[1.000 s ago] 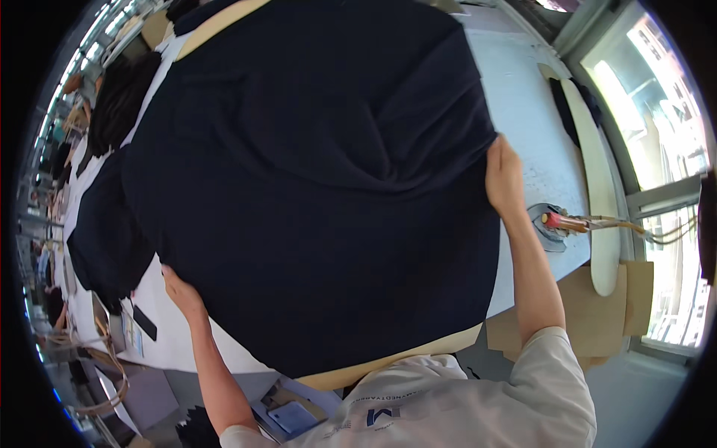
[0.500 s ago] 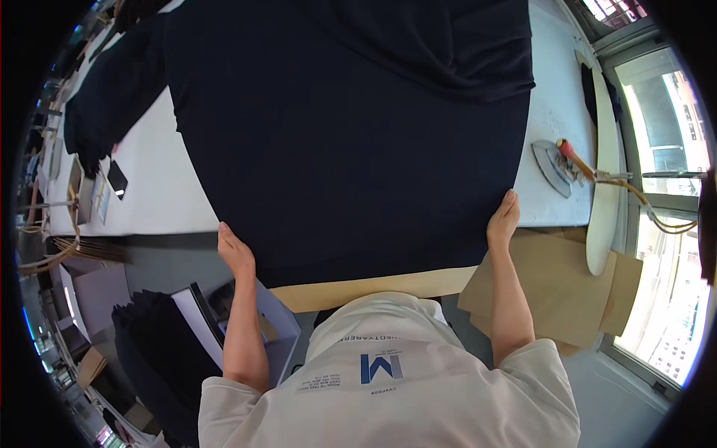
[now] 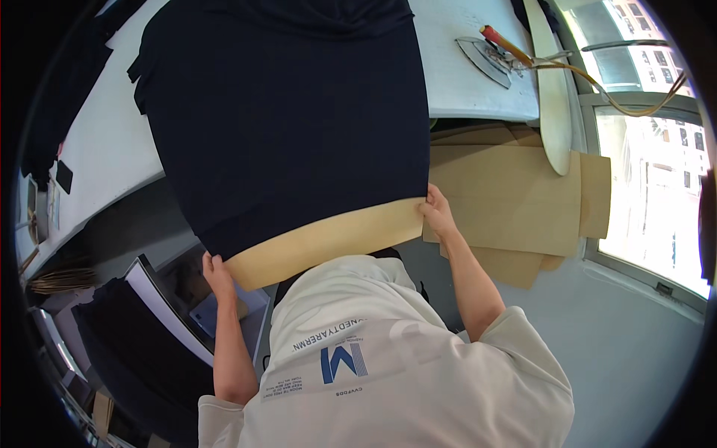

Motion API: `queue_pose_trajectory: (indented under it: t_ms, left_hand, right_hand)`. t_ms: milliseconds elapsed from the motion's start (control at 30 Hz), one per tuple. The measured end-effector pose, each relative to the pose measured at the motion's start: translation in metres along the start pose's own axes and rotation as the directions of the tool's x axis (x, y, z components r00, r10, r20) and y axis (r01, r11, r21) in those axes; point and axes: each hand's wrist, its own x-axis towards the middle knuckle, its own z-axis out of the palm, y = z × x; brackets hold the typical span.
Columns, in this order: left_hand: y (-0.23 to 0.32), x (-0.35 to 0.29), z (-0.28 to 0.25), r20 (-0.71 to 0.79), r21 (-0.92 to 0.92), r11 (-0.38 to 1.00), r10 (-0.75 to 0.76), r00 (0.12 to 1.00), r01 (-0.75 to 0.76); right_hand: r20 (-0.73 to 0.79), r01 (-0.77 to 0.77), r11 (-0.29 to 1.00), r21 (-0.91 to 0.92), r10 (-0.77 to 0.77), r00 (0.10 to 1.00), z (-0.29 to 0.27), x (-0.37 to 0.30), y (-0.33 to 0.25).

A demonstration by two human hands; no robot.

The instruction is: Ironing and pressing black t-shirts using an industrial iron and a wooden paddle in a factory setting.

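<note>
A dark navy garment (image 3: 291, 119) lies spread over the table and hangs past its front edge toward my body. From its hem sticks out a strip of tan board (image 3: 328, 239); whether the board lies inside or beneath the cloth I cannot tell. My left hand (image 3: 218, 278) is closed at the left corner of hem and board, its thumb on top. At the right corner, my right hand (image 3: 439, 213) pinches the cloth and board edge between thumb and fingers. The undersides of both grips are hidden.
On the white table (image 3: 478, 97), an iron (image 3: 493, 60) with a hose rests at the far right, near a long narrow pale board (image 3: 554, 112). Cardboard sheets (image 3: 515, 194) are low at the right. Dark cloth (image 3: 142, 358) hangs lower left; a phone (image 3: 64, 177) lies on the table's left.
My hands have moved from the garment's sides to its hem corners, closer to my body. More of the tan board shows now. The view has swung, shifting the table and iron.
</note>
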Motion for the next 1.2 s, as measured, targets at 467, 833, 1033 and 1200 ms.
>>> queue_pose_trajectory:
  t_ms: [467, 833, 1033, 1200]
  left_hand:
    - [-0.03, -0.032, -0.02, 0.036, 0.255, 0.96, -0.132, 0.991, 0.119]
    - [0.047, 0.03, -0.004, -0.452, 0.158, 0.978, -0.051, 0.891, 0.136]
    - [0.172, 0.074, -0.05, -0.468, -0.102, 0.991, 0.028, 0.883, -0.085]
    - [0.216, 0.182, 0.052, -0.416, -0.1, 0.98, 0.118, 0.902, -0.174]
  right_hand:
    - [-0.346, -0.094, 0.607, -0.789, -0.313, 0.884, 0.006, -0.032, 0.038]
    - [-0.425, 0.084, 0.92, -0.383, -0.256, 0.868, 0.093, 0.088, -0.08]
    - [-0.255, 0.272, 0.912, -0.307, -0.354, 0.9, 0.172, 0.144, -0.154]
    - [-0.382, 0.279, 0.928, -0.248, -0.358, 0.852, 0.104, 0.217, -0.216]
